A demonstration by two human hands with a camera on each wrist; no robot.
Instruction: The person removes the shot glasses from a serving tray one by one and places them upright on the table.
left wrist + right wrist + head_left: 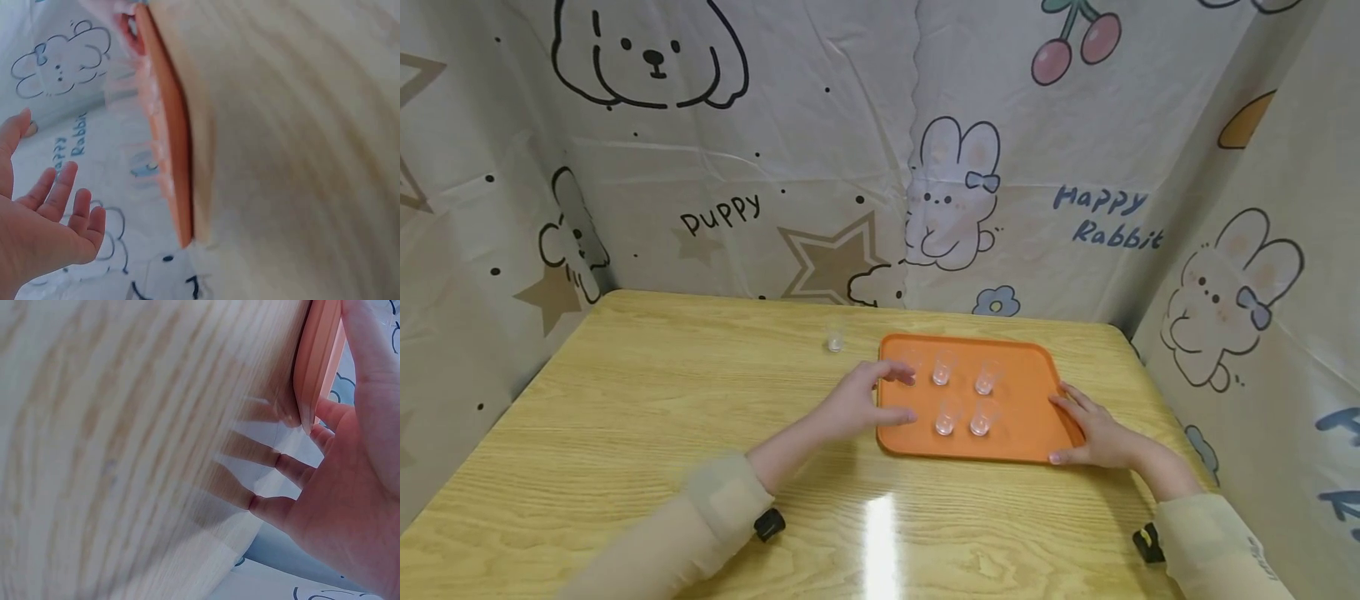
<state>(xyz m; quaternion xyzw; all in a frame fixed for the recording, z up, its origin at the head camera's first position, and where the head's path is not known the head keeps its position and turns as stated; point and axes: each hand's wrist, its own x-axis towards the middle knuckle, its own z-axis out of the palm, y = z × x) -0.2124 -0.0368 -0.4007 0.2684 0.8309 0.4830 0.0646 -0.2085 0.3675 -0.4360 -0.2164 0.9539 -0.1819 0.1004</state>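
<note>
An orange tray [1022, 400] lies on the wooden table with several small clear cups [985, 382] standing on it in two rows. My left hand [859, 406] hovers over the tray's left edge, thumb and fingers apart with nothing between them. Just behind its fingertips, a faint clear cup [913, 360] shows at the tray's back left. In the left wrist view, the left hand [50, 219] is spread beside the tray [172, 144]. My right hand [1101, 433] holds the tray's near right corner between thumb and fingers; its other fingers [272, 509] touch the table.
One more small clear cup [835, 342] stands on the table behind and left of the tray. The wooden table [647, 392] extends to the left and front. A patterned cloth [820, 167] hangs along the back and both sides.
</note>
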